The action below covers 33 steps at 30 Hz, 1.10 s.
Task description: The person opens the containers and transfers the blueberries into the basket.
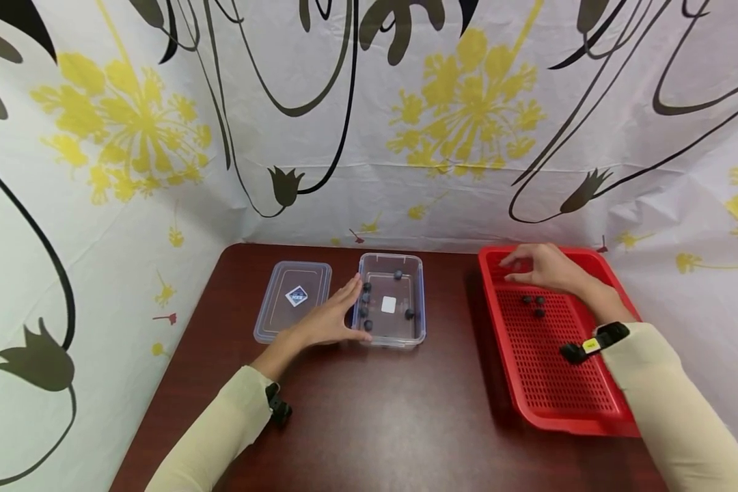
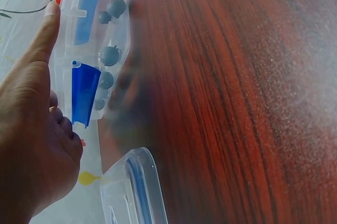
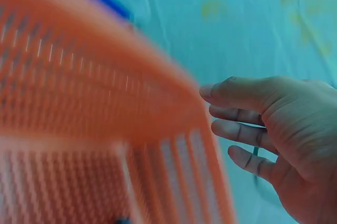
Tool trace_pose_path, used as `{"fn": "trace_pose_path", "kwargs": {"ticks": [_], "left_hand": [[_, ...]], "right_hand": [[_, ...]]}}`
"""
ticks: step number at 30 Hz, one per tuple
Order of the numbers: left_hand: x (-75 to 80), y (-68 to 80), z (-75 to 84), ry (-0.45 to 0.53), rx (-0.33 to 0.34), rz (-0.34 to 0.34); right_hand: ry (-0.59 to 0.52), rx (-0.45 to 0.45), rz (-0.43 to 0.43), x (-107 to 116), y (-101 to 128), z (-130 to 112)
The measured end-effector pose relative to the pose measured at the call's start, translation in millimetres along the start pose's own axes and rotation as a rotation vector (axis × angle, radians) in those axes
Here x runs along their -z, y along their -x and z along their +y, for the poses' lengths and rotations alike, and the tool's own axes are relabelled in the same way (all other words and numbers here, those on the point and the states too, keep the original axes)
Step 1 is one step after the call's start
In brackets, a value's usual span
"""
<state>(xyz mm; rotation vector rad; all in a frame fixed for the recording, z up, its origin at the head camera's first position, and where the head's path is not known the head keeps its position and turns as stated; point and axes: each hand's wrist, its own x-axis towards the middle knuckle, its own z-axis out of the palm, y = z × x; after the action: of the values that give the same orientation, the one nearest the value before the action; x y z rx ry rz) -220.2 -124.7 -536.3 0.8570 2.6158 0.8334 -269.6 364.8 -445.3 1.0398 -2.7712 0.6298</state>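
A clear plastic container (image 1: pixel 424 307) stands on the table with several blueberries (image 1: pixel 367 325) inside, most along its left wall. My left hand (image 1: pixel 331 318) lies against that left side, fingers extended toward the far end and thumb by the near corner. A blue latch (image 2: pixel 85 92) hangs from the container beside the hand in the left wrist view. At the right, my right hand (image 1: pixel 550 268) hovers over the far part of a red perforated basket (image 1: pixel 506 348), fingers loosely bent. Nothing shows between its fingers in the right wrist view. Three blueberries (image 1: pixel 539 313) lie in the basket.
The container's clear lid (image 1: pixel 277 316), bearing a blue and white label, lies flat on the table left of the container. A patterned sheet (image 1: pixel 369 198) hangs behind and beside the dark wooden table (image 1: pixel 400 410). Brown tabletop separates the container from the basket.
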Motion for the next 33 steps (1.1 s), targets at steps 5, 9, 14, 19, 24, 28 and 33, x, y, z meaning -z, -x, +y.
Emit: {"fn": "trace_pose_path", "kwargs": {"ticks": [5, 9, 14, 19, 24, 28, 33], "left_hand": [[-0.4, -0.4, 0.7, 0.001, 0.002, 0.001], [-0.7, -1.0, 1.4, -0.002, -0.001, 0.004], [-0.3, -0.6, 0.5, -0.009, -0.007, 0.007], [0.9, -1.0, 0.5, -0.012, -0.004, 0.004], [2.5, -1.0, 1.3, -0.018, 0.008, 0.005], [3.2, -0.8, 2.0, -0.019, 0.011, -0.001], [3.7, -0.6, 2.2, -0.008, 0.007, -0.011]], "right_hand": [[-0.040, 0.036, -0.091, -5.1, -35.0, -37.1], [-0.092, 0.032, -0.175, -13.9, -57.6, -62.3], [-0.158, 0.120, -0.239, -37.4, -82.9, -87.1], [-0.200, 0.219, -0.311, -71.5, -103.7, -104.7], [-0.235, 0.261, -0.410, -102.7, -119.0, -121.1], [-0.234, 0.221, -0.516, -123.6, -125.3, -129.9], [-0.215, 0.159, -0.620, -145.1, -129.6, -134.9]]}}
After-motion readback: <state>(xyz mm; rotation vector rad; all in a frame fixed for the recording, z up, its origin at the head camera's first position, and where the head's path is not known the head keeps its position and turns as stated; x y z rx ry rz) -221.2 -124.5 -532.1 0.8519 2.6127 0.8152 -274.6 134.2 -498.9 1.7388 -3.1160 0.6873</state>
